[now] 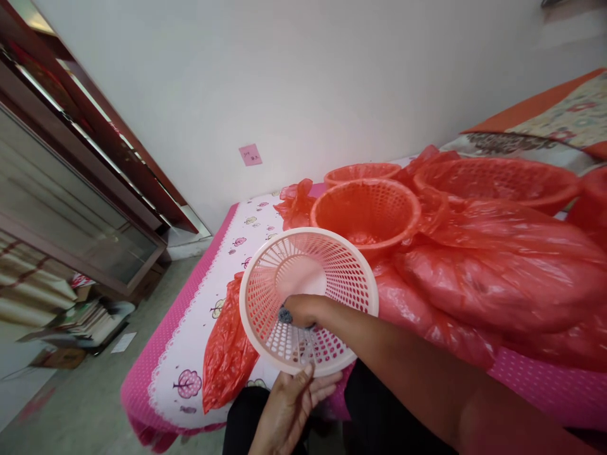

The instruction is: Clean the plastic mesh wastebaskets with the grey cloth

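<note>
A pale pink plastic basket (348, 268) with slotted and perforated sides is tilted towards me, its open mouth facing up. My left hand (301, 395) holds the near rim, the thumb over the edge and the fingers along the outside. Inside the basket, my right hand (303, 311) is closed around a grey-blue cloth (285, 315) against the lower side wall. Only a small part of the cloth shows; the rest is hidden by the hand. Just behind the pink basket stands a red perforated basket (365, 212).
A crumpled red plastic bag (230, 357) lies left on the patterned bed cover (190, 354). Large filled red bags (502, 278) and another red basket (497, 183) occupy the right. A pink note (250, 155) is on the wall. Papers (90, 319) are stacked on the floor at left.
</note>
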`<state>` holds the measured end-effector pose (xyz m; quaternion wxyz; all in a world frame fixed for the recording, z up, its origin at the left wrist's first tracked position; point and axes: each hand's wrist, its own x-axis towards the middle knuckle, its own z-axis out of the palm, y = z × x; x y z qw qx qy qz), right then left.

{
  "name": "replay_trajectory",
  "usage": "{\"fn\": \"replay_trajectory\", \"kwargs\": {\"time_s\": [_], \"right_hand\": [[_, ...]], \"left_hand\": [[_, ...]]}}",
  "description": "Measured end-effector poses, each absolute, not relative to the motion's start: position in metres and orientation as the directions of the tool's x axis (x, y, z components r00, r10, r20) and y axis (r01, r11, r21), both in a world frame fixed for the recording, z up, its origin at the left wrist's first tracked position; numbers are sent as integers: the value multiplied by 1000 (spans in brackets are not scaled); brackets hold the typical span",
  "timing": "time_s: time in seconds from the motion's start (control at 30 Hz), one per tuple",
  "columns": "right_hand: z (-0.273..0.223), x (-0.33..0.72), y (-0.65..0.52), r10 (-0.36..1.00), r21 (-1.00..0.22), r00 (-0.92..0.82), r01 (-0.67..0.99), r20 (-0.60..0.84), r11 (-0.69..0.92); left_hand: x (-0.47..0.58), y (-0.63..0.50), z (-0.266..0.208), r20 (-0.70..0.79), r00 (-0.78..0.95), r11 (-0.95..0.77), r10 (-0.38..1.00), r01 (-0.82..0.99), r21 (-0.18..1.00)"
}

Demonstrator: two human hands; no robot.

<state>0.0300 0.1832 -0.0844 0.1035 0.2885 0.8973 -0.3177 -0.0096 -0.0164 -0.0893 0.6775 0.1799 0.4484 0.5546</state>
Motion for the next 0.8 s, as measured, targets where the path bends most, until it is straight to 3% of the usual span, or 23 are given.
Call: {"fn": "replay_trajectory", "kwargs": {"time_s": [0.4, 0.67, 0.8], "right_hand": [[-29, 60, 153, 329, -549, -905, 426, -270, 719], [-26, 65, 154, 188, -830, -952, 303, -242, 467], [-22, 66, 158, 82, -901, -978, 210, -193, 381]], "left_hand": [[-8, -17, -94, -406, -26, 316, 914, -583, 749], [-13, -21, -91, -442, -44, 342, 896, -565, 751], [-17, -22, -95, -441, -55, 331, 896, -577, 746]]}}
